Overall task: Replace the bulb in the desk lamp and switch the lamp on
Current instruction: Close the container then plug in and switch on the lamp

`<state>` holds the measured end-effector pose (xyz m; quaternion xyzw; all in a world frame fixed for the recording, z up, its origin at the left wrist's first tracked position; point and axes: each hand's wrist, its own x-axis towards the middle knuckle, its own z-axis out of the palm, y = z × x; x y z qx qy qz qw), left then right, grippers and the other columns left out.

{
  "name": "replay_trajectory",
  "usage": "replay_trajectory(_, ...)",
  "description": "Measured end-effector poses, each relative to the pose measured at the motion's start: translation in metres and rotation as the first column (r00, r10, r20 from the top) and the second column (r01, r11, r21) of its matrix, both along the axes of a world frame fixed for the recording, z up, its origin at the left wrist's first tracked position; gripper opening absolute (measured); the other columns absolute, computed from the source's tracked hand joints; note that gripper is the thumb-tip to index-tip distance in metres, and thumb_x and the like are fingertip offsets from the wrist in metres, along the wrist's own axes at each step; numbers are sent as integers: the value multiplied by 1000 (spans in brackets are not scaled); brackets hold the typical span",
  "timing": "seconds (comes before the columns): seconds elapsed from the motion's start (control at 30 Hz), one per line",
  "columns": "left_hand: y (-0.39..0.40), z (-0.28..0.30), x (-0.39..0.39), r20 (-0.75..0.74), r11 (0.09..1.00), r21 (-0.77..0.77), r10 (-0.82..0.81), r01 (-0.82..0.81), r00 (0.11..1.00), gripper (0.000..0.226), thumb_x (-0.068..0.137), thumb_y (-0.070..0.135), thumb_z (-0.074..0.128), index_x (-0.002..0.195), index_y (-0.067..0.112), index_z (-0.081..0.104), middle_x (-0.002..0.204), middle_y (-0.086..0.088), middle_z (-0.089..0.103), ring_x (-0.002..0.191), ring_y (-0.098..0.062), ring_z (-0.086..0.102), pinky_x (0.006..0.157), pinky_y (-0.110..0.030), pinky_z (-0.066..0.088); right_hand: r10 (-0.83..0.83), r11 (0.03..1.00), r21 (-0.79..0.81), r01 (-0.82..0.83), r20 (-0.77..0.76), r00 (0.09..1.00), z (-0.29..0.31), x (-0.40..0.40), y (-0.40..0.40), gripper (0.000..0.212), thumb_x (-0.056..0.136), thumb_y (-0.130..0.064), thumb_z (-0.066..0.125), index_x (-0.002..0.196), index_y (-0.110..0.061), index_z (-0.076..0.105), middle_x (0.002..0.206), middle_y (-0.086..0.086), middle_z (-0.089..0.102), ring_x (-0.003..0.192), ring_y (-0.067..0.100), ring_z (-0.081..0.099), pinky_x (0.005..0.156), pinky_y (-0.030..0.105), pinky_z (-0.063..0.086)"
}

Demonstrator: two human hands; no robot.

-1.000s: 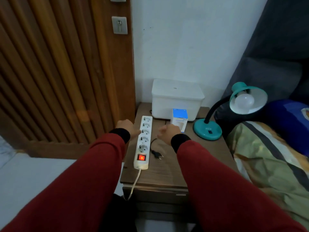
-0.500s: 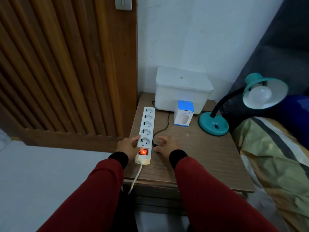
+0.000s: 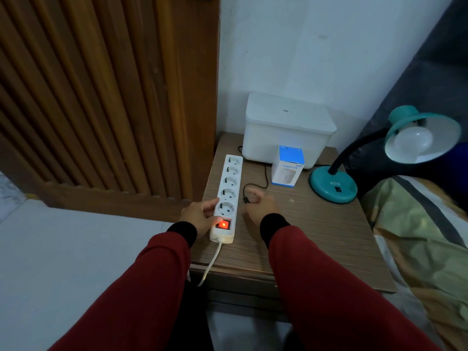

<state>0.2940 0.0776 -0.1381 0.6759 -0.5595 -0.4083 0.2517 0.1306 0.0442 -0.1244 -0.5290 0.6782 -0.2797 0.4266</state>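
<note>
A teal desk lamp (image 3: pixel 333 184) stands at the right of the bedside table (image 3: pixel 316 231), its shade turned toward me with a white bulb (image 3: pixel 412 140) in it, unlit. A white power strip (image 3: pixel 228 188) lies at the table's left, its red switch (image 3: pixel 223 224) glowing. My left hand (image 3: pixel 201 215) holds the strip's near end by its left side. My right hand (image 3: pixel 259 205) is curled around the lamp's black plug (image 3: pixel 246 199), just right of the strip; the black cord (image 3: pixel 263 177) loops away toward the lamp.
A white lidded box (image 3: pixel 286 130) sits at the back against the wall, with a small blue-and-white carton (image 3: pixel 288 169) in front of it. A slatted wooden panel (image 3: pixel 101 97) is on the left, bedding (image 3: pixel 417 224) on the right.
Both hands have drawn back from the far end of the strip to its near end. The left hand took hold of the strip, and the right closed around the plug lying on the table.
</note>
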Motion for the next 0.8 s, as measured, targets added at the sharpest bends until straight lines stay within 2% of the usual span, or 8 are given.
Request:
replay_trajectory(0.1,0,1,1,-35,1000,12,20,-20,999,54,84,8,68,134,20,50,133,2,58,115,-9,58,99,-24,42,-52,997,-39,68,314,948,6,6,0,67,82,6,57,138,-29,43,110,9,66,94,23,65,76,33,57)
replay_trajectory(0.23,4,-5,-2,-66,998,44,36,-33,997,54,84,7,67,134,19,50,133,1,58,115,-10,58,101,-25,42,-33,993,-90,82,450,893,7,7,2,70,80,10,61,138,-27,45,84,-2,66,77,8,65,59,14,53)
replay_trajectory(0.3,4,-6,-1,-73,997,54,50,-46,996,52,85,9,67,133,21,51,132,1,59,115,-10,58,102,-25,41,-34,991,-106,85,414,910,8,11,3,62,80,6,64,133,-24,52,82,-5,62,73,2,61,49,6,48)
replay_trajectory(0.33,3,-6,-1,-68,997,51,58,-54,996,51,85,11,67,132,22,52,131,1,60,116,-11,58,104,-25,40,-32,989,-124,84,373,927,7,12,3,57,80,4,66,129,-23,56,81,-7,60,72,1,59,50,6,47)
replay_trajectory(0.43,2,-8,-1,-38,996,46,73,-71,997,48,85,17,68,130,25,55,130,2,61,117,-12,56,105,-25,39,-36,982,-171,79,243,969,2,16,6,44,77,-3,72,117,-19,61,76,-11,62,75,3,61,67,18,52)
replay_trajectory(0.5,2,-10,-1,-43,996,51,69,-67,997,47,85,18,68,130,26,55,131,2,60,118,-13,55,105,-26,39,-47,981,-173,82,193,980,-1,18,7,38,76,-6,73,110,-20,61,81,-5,68,81,11,66,75,27,55)
replay_trajectory(0.7,0,-12,3,-47,996,72,56,-52,997,48,85,20,68,130,27,54,134,3,57,125,-14,50,109,-30,37,-38,978,-203,55,87,996,-10,25,8,35,73,-6,76,101,-19,59,88,4,72,77,13,67,56,17,48)
replay_trajectory(0.8,-1,-13,4,-64,996,66,65,-61,996,48,84,18,70,129,25,55,133,3,58,125,-13,51,111,-31,37,-43,972,-228,51,41,998,-14,30,7,32,71,-6,77,94,-18,59,85,6,72,76,16,68,58,22,53)
